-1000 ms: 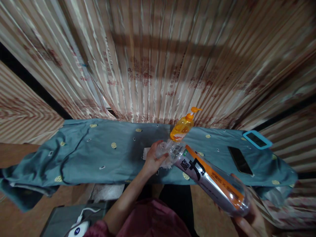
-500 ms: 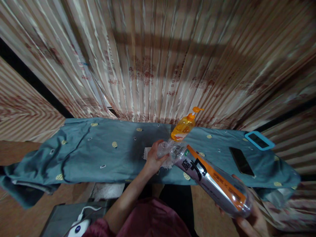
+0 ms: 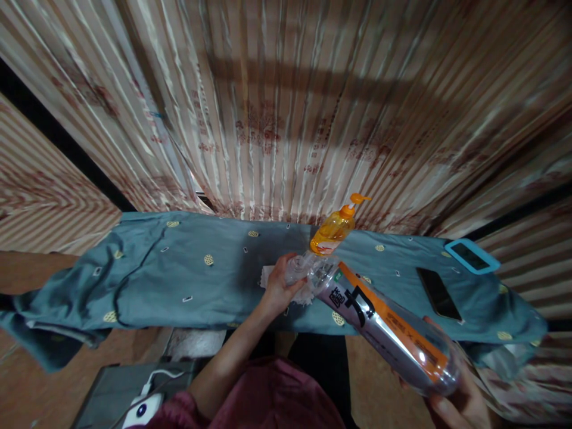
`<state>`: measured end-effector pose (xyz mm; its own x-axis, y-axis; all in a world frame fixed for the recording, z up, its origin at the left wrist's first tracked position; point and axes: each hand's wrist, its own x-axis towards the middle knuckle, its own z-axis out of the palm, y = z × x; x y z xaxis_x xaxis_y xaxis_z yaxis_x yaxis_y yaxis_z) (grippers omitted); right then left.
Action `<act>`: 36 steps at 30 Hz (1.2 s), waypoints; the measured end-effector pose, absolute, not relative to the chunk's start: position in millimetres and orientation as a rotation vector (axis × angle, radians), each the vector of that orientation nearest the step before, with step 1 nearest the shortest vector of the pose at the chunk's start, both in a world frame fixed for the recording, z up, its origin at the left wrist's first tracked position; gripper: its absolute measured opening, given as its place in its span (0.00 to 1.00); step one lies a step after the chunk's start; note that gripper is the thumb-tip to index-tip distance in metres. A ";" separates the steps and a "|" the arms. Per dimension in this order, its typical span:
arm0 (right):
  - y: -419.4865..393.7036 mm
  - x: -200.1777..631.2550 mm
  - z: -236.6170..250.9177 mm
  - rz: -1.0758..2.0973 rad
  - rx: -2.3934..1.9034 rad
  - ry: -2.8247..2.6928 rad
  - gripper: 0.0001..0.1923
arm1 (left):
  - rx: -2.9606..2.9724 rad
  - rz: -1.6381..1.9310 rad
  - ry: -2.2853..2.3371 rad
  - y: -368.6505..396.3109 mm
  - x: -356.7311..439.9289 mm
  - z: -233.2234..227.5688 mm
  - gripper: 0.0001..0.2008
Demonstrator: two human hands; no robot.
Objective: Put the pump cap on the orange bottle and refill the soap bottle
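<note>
My right hand (image 3: 462, 396) grips the base end of a large clear plastic bottle (image 3: 386, 330) with an orange and silver label. The bottle lies tilted, its neck pointing up and left. In my left hand (image 3: 282, 283) is a small clear plastic container (image 3: 297, 270), its exact kind hard to make out. The big bottle's neck meets or overlaps this container; I cannot tell whether they touch. Under my left hand a white cloth or tissue (image 3: 267, 275) partly shows on the table. Just behind stands an orange pump bottle (image 3: 333, 232).
A narrow table with a teal patterned cloth (image 3: 156, 280) runs across in front of me. On its right lie a dark phone (image 3: 438, 293) and a blue-framed tablet (image 3: 471, 256). Pleated curtains (image 3: 277, 119) hang behind. A white charger (image 3: 143, 410) with a cable sits at lower left.
Almost nothing differs. The view has shifted very slightly, while both hands keep their hold and the large bottle stays at about the same tilt.
</note>
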<state>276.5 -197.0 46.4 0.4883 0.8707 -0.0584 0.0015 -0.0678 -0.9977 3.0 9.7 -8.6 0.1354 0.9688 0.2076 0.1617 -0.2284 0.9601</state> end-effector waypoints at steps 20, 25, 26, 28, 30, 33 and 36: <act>-194.4 271.7 53.1 0.867 -1.497 -0.761 0.51 | 1.552 1.207 1.119 9.6 2.7 -10.8 0.29; -194.4 267.3 56.8 0.860 -1.511 -0.745 0.50 | 1.562 1.199 1.131 10.3 2.6 -11.2 0.29; -194.2 265.5 57.7 0.862 -1.510 -0.726 0.51 | 1.561 1.198 1.130 10.4 2.8 -11.2 0.29; -193.6 261.4 60.0 0.865 -1.497 -0.696 0.53 | 1.558 1.195 1.126 10.6 3.2 -11.3 0.29; -192.8 257.3 62.7 0.865 -1.483 -0.668 0.55 | 1.559 1.189 1.127 10.7 3.4 -12.0 0.29; -191.2 251.8 67.7 0.844 -1.497 -0.651 0.58 | 1.577 1.181 1.131 11.1 3.3 -13.9 0.29; -189.9 248.3 71.0 0.843 -1.506 -0.630 0.60 | 1.590 1.186 1.136 11.6 2.8 -14.9 0.29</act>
